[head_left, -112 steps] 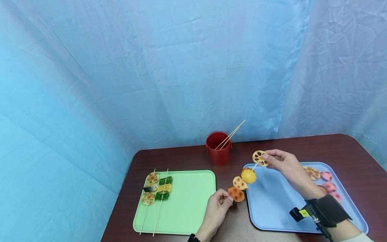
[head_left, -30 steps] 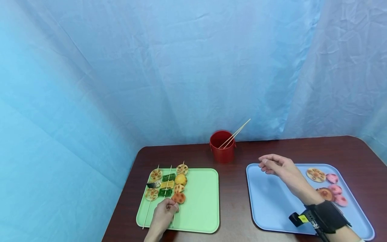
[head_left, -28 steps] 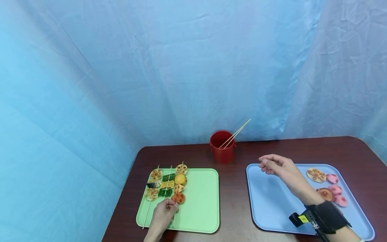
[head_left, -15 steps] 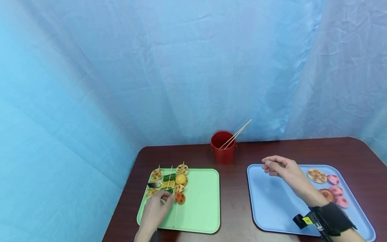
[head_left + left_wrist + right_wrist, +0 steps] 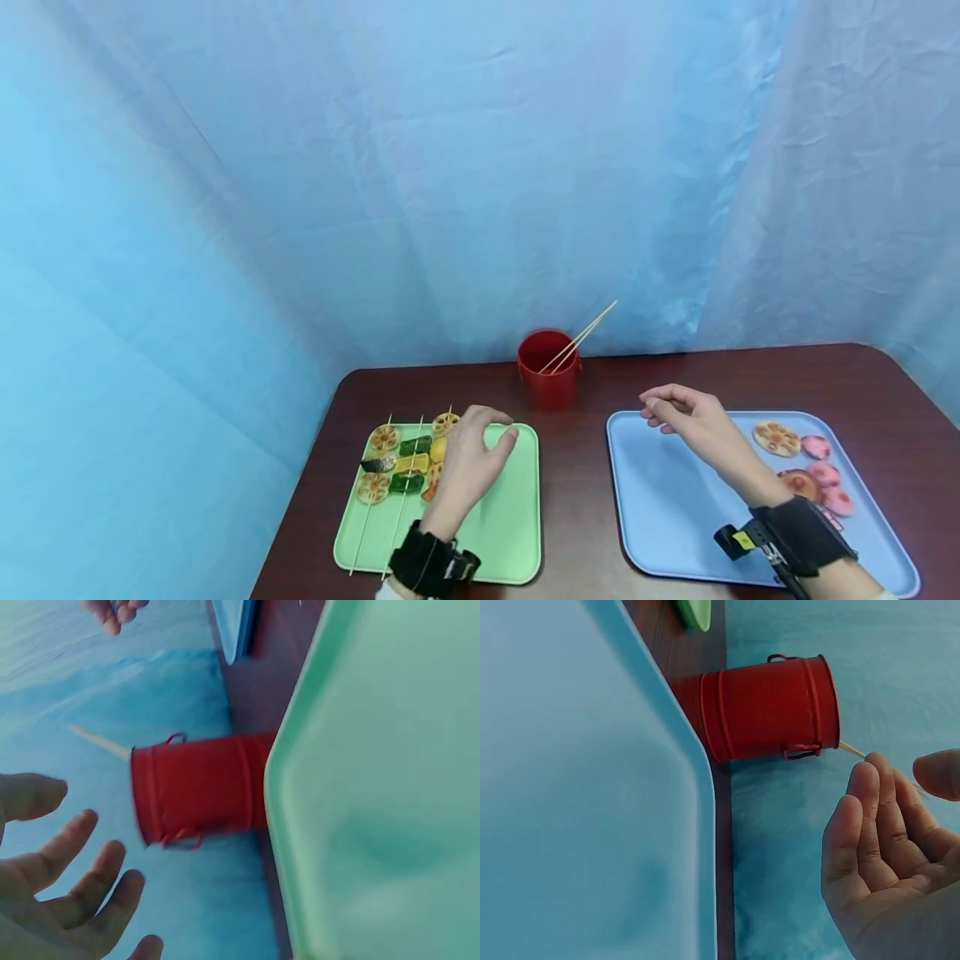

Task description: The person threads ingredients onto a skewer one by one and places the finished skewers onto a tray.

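Observation:
My left hand (image 5: pixel 476 458) is over the green tray (image 5: pixel 517 533), fingers spread and holding nothing; the left wrist view shows the same bare fingers (image 5: pixel 75 889). Beneath it, partly hidden, lies a skewer with a lotus root slice (image 5: pixel 444 424), a yellow ball (image 5: pixel 438 450) and orange pieces (image 5: pixel 432 482). To its left are a skewer of green and yellow pieces (image 5: pixel 412 464) and one with two lotus root slices (image 5: pixel 373 487) around a dark-and-silver piece (image 5: pixel 378 463). My right hand (image 5: pixel 686 417) hovers over the blue tray (image 5: pixel 637 533), fingers loosely bent around nothing.
A red bucket (image 5: pixel 547 379) holding thin wooden sticks (image 5: pixel 592 325) stands at the table's back edge, between the trays. On the blue tray's right side lie a lotus root slice (image 5: pixel 777 438), a brown round piece (image 5: pixel 799 483) and several pink pieces (image 5: pixel 825 474). A blue curtain (image 5: pixel 480 167) hangs behind.
My left hand has laid the lotus-topped skewer on the green tray, let go of it and moved up and rightward. My right hand has released the lotus root slice and since stayed nearly still.

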A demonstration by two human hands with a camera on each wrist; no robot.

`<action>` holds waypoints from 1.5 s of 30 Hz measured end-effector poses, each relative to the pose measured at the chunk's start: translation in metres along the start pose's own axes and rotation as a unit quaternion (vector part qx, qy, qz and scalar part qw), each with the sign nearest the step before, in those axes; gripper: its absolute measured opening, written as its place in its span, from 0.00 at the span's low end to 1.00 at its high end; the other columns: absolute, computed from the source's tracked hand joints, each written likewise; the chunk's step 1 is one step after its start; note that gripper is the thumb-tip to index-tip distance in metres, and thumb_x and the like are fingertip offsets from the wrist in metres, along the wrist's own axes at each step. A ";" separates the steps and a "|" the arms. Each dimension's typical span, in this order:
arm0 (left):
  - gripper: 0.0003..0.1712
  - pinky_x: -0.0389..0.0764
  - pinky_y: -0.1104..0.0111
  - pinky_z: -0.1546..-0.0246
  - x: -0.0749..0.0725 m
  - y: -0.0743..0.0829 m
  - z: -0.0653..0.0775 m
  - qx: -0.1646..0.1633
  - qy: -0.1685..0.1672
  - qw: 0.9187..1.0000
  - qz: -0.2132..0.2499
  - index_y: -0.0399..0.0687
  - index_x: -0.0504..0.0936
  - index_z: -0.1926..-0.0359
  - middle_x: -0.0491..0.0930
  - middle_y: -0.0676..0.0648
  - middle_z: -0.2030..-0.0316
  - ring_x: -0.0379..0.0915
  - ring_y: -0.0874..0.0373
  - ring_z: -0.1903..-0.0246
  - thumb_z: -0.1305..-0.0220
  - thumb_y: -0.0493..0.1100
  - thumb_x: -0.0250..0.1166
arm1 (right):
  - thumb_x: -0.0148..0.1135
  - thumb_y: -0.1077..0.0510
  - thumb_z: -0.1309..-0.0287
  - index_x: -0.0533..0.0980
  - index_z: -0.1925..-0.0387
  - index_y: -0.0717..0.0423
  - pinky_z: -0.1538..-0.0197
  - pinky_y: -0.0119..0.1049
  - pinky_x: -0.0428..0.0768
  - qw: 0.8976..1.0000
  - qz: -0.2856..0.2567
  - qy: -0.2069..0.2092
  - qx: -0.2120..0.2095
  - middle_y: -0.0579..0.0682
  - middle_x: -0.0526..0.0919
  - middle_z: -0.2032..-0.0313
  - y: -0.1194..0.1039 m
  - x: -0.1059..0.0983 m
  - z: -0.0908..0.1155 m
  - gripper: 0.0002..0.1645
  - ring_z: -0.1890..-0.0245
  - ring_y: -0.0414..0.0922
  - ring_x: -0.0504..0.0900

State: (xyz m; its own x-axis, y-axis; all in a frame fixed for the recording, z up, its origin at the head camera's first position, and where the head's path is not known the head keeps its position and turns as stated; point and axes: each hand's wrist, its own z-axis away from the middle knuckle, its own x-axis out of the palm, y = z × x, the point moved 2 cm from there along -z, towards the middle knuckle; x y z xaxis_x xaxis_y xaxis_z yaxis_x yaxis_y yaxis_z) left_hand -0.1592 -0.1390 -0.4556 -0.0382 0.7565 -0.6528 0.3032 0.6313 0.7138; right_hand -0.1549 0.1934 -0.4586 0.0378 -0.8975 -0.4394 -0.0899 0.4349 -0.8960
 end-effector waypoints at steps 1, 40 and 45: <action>0.09 0.75 0.50 0.45 0.006 0.001 -0.003 0.000 0.005 1.000 0.008 0.48 0.87 0.54 0.81 0.49 0.53 0.78 0.48 0.48 0.30 0.44 0.66 | 0.55 0.48 0.22 0.77 0.41 0.66 0.55 0.34 0.85 1.000 0.013 0.004 -0.009 0.62 0.86 0.54 0.000 0.001 -0.002 0.24 0.56 0.54 0.86; 0.06 0.76 0.52 0.45 0.069 -0.011 0.006 -0.069 0.042 0.994 0.073 0.51 0.88 0.59 0.81 0.53 0.54 0.80 0.48 0.49 0.36 0.43 0.68 | 0.56 0.60 0.24 0.80 0.48 0.66 0.58 0.49 0.76 0.968 0.183 0.120 -0.126 0.62 0.84 0.55 -0.069 -0.016 -0.103 0.14 0.59 0.56 0.81; 0.07 0.76 0.52 0.46 0.069 -0.011 0.005 -0.073 0.040 0.994 0.067 0.51 0.88 0.58 0.81 0.53 0.54 0.79 0.49 0.49 0.35 0.44 0.68 | 0.58 0.59 0.25 0.81 0.48 0.64 0.60 0.48 0.76 0.965 0.186 0.126 -0.134 0.60 0.85 0.58 -0.070 -0.015 -0.102 0.13 0.60 0.55 0.81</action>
State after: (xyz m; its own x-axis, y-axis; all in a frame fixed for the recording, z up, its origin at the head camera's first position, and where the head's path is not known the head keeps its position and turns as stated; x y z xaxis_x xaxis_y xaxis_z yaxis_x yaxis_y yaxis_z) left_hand -0.1600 -0.0946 -0.5094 -0.0837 0.8430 -0.5314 0.1701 0.5375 0.8259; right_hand -0.2502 0.1689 -0.3833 -0.2874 -0.6873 -0.6671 -0.3056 0.7259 -0.6162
